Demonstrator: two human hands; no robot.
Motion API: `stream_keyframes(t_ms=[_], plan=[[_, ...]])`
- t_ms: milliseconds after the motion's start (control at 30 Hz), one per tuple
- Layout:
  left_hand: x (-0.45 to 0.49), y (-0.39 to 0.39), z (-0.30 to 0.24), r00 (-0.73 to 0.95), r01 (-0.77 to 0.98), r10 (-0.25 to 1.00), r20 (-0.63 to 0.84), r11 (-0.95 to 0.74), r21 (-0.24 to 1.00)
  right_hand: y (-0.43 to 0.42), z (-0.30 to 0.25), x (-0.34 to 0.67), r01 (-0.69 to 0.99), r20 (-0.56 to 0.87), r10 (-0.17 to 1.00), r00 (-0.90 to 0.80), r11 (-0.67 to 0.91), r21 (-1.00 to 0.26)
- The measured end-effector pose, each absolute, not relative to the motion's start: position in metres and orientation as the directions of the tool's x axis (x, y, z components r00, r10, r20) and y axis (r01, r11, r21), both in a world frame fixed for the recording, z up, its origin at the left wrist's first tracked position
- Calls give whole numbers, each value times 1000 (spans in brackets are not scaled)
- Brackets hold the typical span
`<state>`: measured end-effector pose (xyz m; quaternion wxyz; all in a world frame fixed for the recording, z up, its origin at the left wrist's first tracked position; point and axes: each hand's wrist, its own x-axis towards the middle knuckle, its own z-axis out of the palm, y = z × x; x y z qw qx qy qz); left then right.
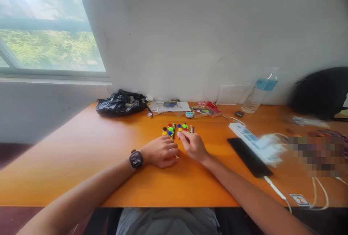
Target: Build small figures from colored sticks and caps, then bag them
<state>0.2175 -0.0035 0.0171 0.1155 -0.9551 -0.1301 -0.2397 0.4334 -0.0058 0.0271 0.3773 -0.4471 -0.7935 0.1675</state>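
Note:
My left hand (162, 151), with a watch (136, 159) on its wrist, is closed low over the table, fingers curled. A thin white peg (176, 156) with a flared end pokes out by its fingertips. To its right, my right hand (195, 146) pinches a small white round piece (179, 133) between thumb and finger. Just beyond both hands lie several small round caps, among them a red cap (170, 125), a blue cap (179, 126) and a yellow cap (164, 133). Green and black sticks (174, 130) lie between them, with more thin sticks (191, 129) on the right.
A black plastic bag (119, 103), a paper sheet (182, 106), a small round tin (189, 114) and a bag of coloured pieces (205, 109) line the wall. At right are a power strip (250, 139), a phone (248, 157), a water bottle (257, 95) and cables.

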Motion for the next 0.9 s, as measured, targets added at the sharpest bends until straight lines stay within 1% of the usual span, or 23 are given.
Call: stream_keyframes(t_ms=[267,433,500,567,633,667,767,800,900], plan=[[215,1,15,835,365,229,500,-911,-194,-7,28,433,566,442,833,-333,552,-613],[214,3,13,805,407,242,542,-889,-208,-6,27,433,574,436,834,-338,550,-606],[209,7,14,772,445,269,576,-876,-187,-6,27,434,576,433,835,-338,548,-607],[200,13,18,709,514,338,619,-849,-126,-6,28,434,580,428,839,-337,543,-607],[187,21,23,634,597,438,637,-801,-43,-7,30,435,589,422,844,-332,535,-606],[180,25,26,577,663,510,638,-749,0,-7,30,435,594,418,846,-332,531,-604],[160,36,32,417,822,726,547,-558,113,-7,31,435,613,399,848,-349,529,-587],[155,39,33,370,848,773,516,-508,153,-7,31,435,620,390,848,-360,530,-579],[148,46,31,280,852,827,487,-448,272,-6,30,434,647,365,847,-385,530,-548]])
